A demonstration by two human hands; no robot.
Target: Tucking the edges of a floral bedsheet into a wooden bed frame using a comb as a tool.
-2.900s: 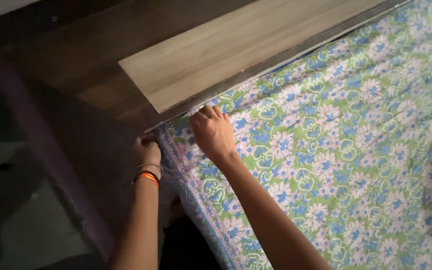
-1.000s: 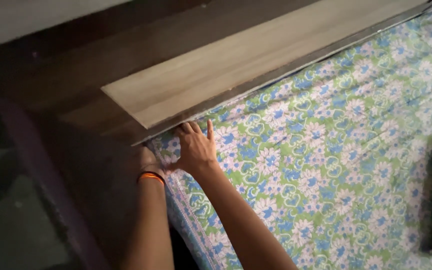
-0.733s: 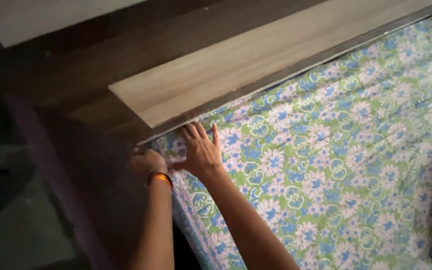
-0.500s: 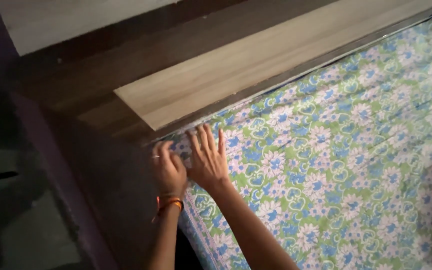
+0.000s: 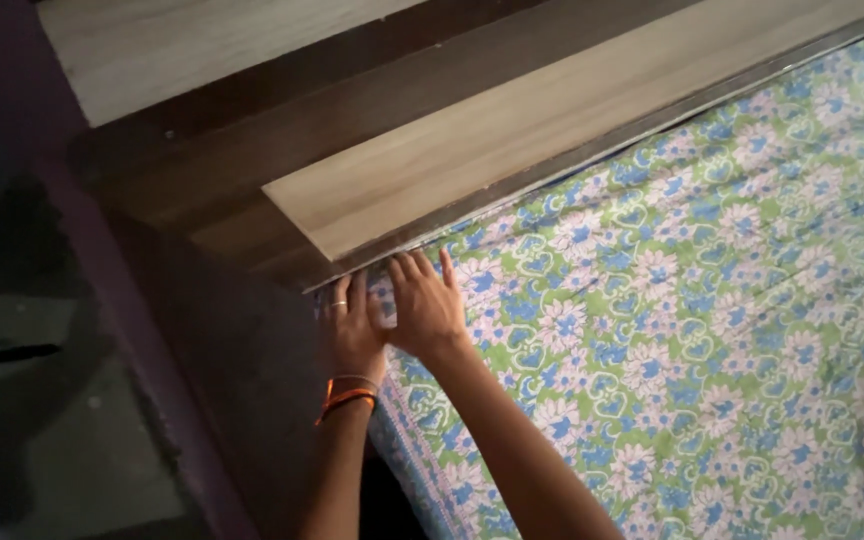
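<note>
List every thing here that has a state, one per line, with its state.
Left hand: open, flat on the sheet's corner.
Right hand: open, palm down on the sheet beside the left hand.
Floral bedsheet: spread flat over the bed.
Wooden headboard ledge: bare.
Bangles: on the left wrist.

This is a bedroom in a home. A bed takes up the right side, covered by a cotton bedsheet (image 5: 672, 300) printed with blue and white flowers on green. Along its far edge runs a wooden headboard (image 5: 512, 130) in dark and pale panels. To the left, a dark bed frame (image 5: 242, 350) drops to a dim grey floor (image 5: 62, 450).
</note>
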